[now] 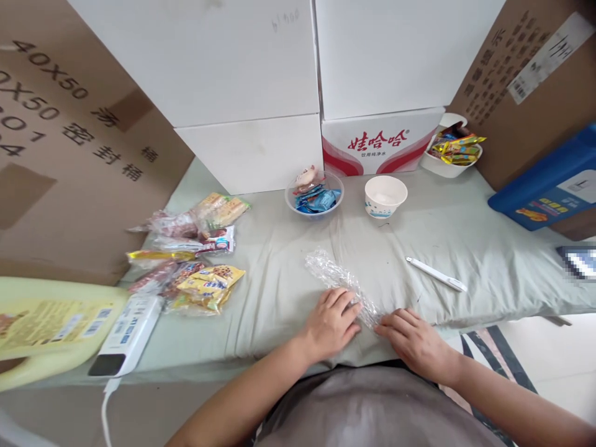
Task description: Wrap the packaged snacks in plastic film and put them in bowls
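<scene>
A crinkled strip of clear bubble wrap (329, 268) lies slantwise on the pale green cloth in front of me. My left hand (331, 324) rests palm down against its near left side, fingers stretched and a little apart, the tips touching the plastic. At the strip's near right end, my right hand (413, 343) has its fingers closed on the plastic, with the thumb hidden from view. Right of the wrap lies a slim white utility knife (436, 274). Beyond the wrap stand a white paper bowl (386, 197) and a clear plastic bowl (289, 202) holding blue snack packets.
Packaged snacks (207, 288) are heaped at left, beside a white power strip (135, 335) and a pale yellow jug (56, 316). White boxes (274, 152) line the back. A white container (449, 167) of candies and a blue bottle (554, 177) stand at right.
</scene>
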`<state>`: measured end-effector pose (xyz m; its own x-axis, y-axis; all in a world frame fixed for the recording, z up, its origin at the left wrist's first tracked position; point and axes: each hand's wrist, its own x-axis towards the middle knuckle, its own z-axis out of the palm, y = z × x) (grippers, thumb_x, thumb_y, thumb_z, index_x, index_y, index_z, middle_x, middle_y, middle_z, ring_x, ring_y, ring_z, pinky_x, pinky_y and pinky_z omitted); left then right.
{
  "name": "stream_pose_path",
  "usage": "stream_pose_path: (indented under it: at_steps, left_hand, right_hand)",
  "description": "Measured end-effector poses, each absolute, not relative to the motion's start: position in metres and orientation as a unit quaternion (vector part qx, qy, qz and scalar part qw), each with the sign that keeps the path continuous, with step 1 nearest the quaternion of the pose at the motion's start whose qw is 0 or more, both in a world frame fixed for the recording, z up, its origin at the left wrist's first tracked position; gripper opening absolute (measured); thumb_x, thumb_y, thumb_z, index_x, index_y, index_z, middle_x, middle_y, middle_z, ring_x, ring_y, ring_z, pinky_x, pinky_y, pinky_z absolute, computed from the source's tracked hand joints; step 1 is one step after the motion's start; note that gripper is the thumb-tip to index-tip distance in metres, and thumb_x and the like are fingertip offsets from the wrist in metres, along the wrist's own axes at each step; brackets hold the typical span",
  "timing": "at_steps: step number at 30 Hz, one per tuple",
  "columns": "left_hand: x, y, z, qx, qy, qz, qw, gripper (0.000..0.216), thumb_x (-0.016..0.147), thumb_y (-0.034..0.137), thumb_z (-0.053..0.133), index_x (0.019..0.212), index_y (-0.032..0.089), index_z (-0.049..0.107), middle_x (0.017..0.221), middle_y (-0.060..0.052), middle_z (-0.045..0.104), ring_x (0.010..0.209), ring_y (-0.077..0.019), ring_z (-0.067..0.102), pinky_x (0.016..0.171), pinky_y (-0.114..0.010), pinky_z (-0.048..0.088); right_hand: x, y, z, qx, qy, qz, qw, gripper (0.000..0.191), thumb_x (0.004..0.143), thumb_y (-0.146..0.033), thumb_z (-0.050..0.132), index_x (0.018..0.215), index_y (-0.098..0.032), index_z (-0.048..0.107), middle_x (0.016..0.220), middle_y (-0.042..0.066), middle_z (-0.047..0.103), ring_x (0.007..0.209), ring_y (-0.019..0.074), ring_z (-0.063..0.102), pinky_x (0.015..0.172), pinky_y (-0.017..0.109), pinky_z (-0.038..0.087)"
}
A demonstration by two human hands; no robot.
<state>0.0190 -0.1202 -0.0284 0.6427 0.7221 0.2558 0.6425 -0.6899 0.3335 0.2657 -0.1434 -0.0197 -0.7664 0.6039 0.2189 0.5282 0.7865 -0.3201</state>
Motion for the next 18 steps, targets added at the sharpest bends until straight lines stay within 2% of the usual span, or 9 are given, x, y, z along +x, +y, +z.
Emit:
stream_pose_path:
  at_steps: [3,6,10,12,14,16,18]
  left_hand:
    - [0.013,-0.121,-0.035,0.905,0.337,0.216,0.145,0.032,0.087,0.028,0.058,0.118,0.020,0.060,0.126,-0.011,0.060,0.125,-0.0296,0.050,0.106,-0.049,0.041]
    - [0.005,-0.121,-0.036,0.900,0.302,0.249,0.194,0.034,0.088,0.027,0.055,0.122,0.021,0.056,0.128,-0.010,0.060,0.128,-0.0263,0.050,0.109,-0.046,0.040]
    - [0.000,-0.122,-0.039,0.841,0.352,0.304,0.278,0.060,0.084,0.025,0.060,0.138,0.021,0.035,0.128,-0.013,0.059,0.118,-0.0254,0.058,0.101,-0.045,0.048]
    - [-0.001,-0.121,-0.041,0.796,0.389,0.323,0.332,0.073,0.081,0.024,0.064,0.143,0.021,0.025,0.126,-0.014,0.059,0.114,-0.0261,0.060,0.098,-0.046,0.050]
    - [-0.002,-0.120,-0.042,0.763,0.409,0.334,0.373,0.085,0.081,0.022,0.065,0.148,0.020,0.013,0.124,-0.015,0.059,0.116,-0.0266,0.059,0.101,-0.048,0.048]
    - [-0.001,-0.118,-0.043,0.747,0.418,0.344,0.385,0.088,0.082,0.021,0.063,0.150,0.020,0.007,0.123,-0.015,0.059,0.116,-0.0259,0.058,0.102,-0.048,0.047]
    - [0.002,-0.118,-0.041,0.754,0.426,0.345,0.361,0.074,0.084,0.020,0.059,0.147,0.022,0.019,0.124,-0.014,0.058,0.115,-0.0249,0.058,0.099,-0.046,0.049]
  right_hand:
    - [0.262,-0.137,0.002,-0.301,-0.924,0.147,0.183,0.033,0.088,-0.005,0.039,0.105,-0.021,0.063,0.101,0.009,0.066,0.093,0.0224,0.059,0.076,0.039,0.050]
    - [0.252,-0.114,0.028,-0.293,-0.906,0.201,0.228,0.030,0.087,-0.007,0.042,0.103,-0.023,0.063,0.100,0.008,0.066,0.100,0.0219,0.061,0.083,0.039,0.050]
    - [0.223,-0.061,0.038,-0.358,-0.829,0.319,0.287,0.020,0.090,-0.022,0.051,0.109,-0.022,0.059,0.096,0.006,0.069,0.085,0.0167,0.066,0.073,0.030,0.053]
    - [0.202,-0.032,0.029,-0.399,-0.792,0.349,0.301,0.028,0.087,-0.025,0.057,0.115,-0.021,0.057,0.088,0.002,0.069,0.077,0.0148,0.065,0.071,0.028,0.053]
    - [0.181,-0.009,0.014,-0.426,-0.790,0.344,0.275,0.035,0.085,-0.023,0.059,0.120,-0.021,0.055,0.084,0.000,0.068,0.071,0.0140,0.063,0.069,0.027,0.051]
    - [0.163,0.006,-0.003,-0.451,-0.811,0.297,0.223,0.037,0.086,-0.020,0.059,0.123,-0.020,0.054,0.092,0.003,0.069,0.075,0.0151,0.064,0.072,0.028,0.050]
    - [0.152,0.011,-0.017,-0.461,-0.844,0.217,0.166,0.034,0.090,-0.021,0.056,0.124,-0.019,0.055,0.104,0.008,0.067,0.083,0.0179,0.065,0.074,0.029,0.049]
